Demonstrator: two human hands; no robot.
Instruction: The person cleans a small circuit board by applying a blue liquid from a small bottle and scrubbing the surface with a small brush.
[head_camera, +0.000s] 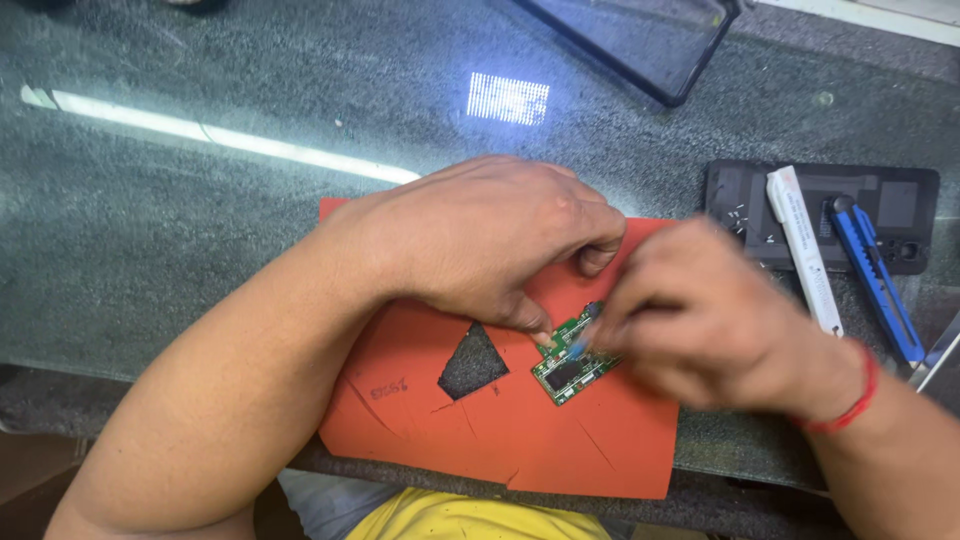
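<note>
A small green circuit board (570, 368) lies on an orange mat (500, 430) that has a triangular hole cut in it. My left hand (480, 240) reaches over the mat, and its fingertips press on the board's upper left edge. My right hand (700, 320) is blurred and closes around a thin tool whose bluish tip (578, 349) touches the board. A red thread circles my right wrist. The tool's body is hidden inside the hand.
A dark phone body (900, 210) lies at the right with a white tube (805, 250) and a blue utility knife (875, 275) on it. A black phone case (640, 35) sits at the top. The glass tabletop (150, 230) reflects lights.
</note>
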